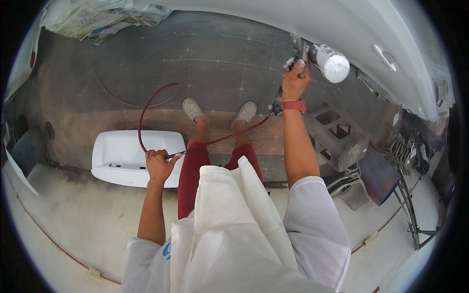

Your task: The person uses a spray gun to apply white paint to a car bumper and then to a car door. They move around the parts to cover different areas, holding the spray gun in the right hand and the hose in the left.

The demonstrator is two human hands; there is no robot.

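Observation:
My right hand (296, 80) grips a paint spray gun (299, 51), held out at the upper right. A white, paint-coated cup (334, 66) sits on the gun's right side, close to the lower edge of a pale car body panel (273, 14). From the gun's handle a dark red air hose (234, 134) runs back across my knees. My left hand (160, 165) is closed around that hose at the lower left, where it loops up and over onto the floor. The gun's nozzle and my trigger finger are hard to make out.
A white moulded panel (124, 151) lies left of my legs. To the right stand a grey plastic stool (337, 134), a dark blue drum (376, 176) and metal stands (413, 215). Masking sheets (97, 22) hang at the upper left. A pale wall (73, 215) rises behind me.

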